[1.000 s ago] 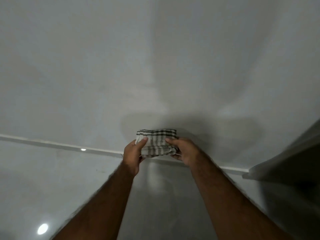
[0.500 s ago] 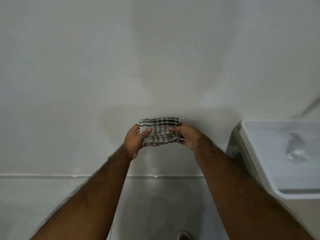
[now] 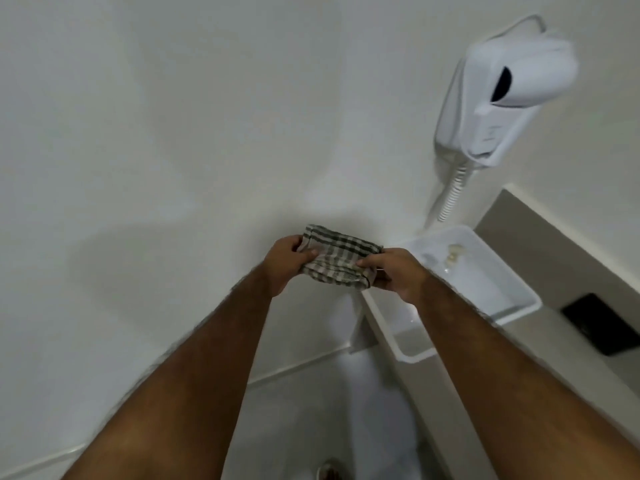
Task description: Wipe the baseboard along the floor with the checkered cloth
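A folded checkered cloth [image 3: 337, 258], grey and off-white, is held up in front of the white wall at chest height. My left hand [image 3: 285, 263] grips its left end and my right hand [image 3: 394, 273] grips its right end. The white baseboard [image 3: 298, 367] runs diagonally along the foot of the wall, well below the cloth, partly hidden behind my left forearm. The cloth is far above the baseboard and does not touch it.
A white wall-mounted hair dryer [image 3: 502, 88] with a coiled cord hangs at the upper right. A white sink [image 3: 467, 285] sits in a grey countertop [image 3: 540, 237] on the right, close to my right hand. The pale floor [image 3: 311, 420] lies below.
The view has risen and swung right: the baseboard dropped lower in frame, the sink and hair dryer came into sight. Both hands keep holding the cloth.
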Demonstrator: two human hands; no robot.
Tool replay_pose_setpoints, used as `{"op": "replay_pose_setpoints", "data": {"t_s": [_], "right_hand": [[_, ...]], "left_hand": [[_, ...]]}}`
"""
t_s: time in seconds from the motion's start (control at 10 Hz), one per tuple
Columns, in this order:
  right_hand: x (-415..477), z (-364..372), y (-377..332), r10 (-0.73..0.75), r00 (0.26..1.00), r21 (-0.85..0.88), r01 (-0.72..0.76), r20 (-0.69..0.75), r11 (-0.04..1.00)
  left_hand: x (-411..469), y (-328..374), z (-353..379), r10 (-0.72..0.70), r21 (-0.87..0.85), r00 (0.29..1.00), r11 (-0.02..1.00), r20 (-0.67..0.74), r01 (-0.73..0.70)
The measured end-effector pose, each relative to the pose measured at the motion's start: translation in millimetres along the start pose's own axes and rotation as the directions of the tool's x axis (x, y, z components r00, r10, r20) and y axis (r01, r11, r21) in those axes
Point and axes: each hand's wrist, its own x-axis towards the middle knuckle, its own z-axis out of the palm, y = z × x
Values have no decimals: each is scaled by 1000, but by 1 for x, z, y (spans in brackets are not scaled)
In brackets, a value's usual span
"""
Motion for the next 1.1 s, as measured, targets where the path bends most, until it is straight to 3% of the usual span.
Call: {"op": "replay_pose_setpoints", "data": {"t_s": [0.2, 0.4, 0.5, 0.6, 0.9, 1.0, 1.1], "right_hand": [[12, -85, 33, 113, 989, 37, -110, -97, 993], [29, -127, 81, 275, 938, 90, -262, -211, 961], [38, -132, 99, 322, 916, -7, -333, -241, 943], [47, -132, 109, 272, 920, -312, -356, -282, 881], [49, -123, 113, 159, 941, -666, -325, -299, 671], [28, -117, 85, -10, 960, -852, -243, -280, 464], [-14, -119, 39, -147, 961, -871, -138, -232, 472]], "left_hand": [[57, 1, 90, 51, 396, 997, 915, 64, -72], [92, -34, 167, 61, 695, 990, 706, 129, -134], [101, -56, 193, 45, 777, 979, 601, 201, -187], [109, -73, 212, 14, 835, 964, 496, 266, -238], [108, -90, 209, -37, 894, 964, 383, 265, -231], [94, -71, 191, 61, 888, 953, 350, 296, -298], [69, -33, 151, 247, 896, 903, 193, 351, -401]]}}
